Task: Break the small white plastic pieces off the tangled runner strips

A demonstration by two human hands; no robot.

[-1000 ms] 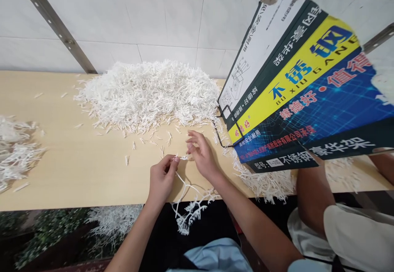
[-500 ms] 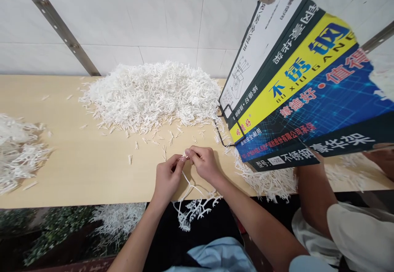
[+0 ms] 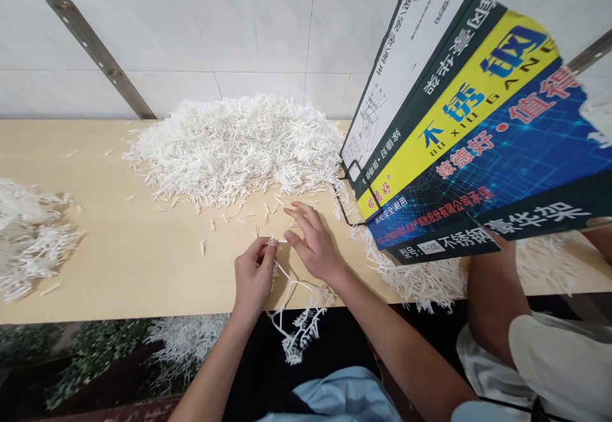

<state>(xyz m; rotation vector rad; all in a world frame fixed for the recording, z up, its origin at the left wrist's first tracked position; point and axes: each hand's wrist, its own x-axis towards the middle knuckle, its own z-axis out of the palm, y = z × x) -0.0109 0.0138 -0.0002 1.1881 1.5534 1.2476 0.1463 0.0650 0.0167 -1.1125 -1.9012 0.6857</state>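
Observation:
My left hand (image 3: 253,275) pinches the top of a white plastic branched sprue (image 3: 299,320) that hangs down over the front edge of the wooden table (image 3: 119,262). My right hand (image 3: 310,240) lies just to the right of it, fingers stretched out and spread, tips near the sprue's upper end and a few loose white plastic sticks. A large pile of white plastic sticks (image 3: 234,148) sits behind both hands against the tiled wall.
A big printed cardboard box (image 3: 478,122) leans over the table's right side, with more white sticks (image 3: 421,282) beneath it. Another person's arm (image 3: 492,294) reaches under the box. A smaller stick pile (image 3: 29,237) lies at far left. Green foliage (image 3: 86,352) shows below the table.
My right hand, pinched together with the left on the sprue half a second ago, has come off it and spread its fingers. The left hand keeps its hold.

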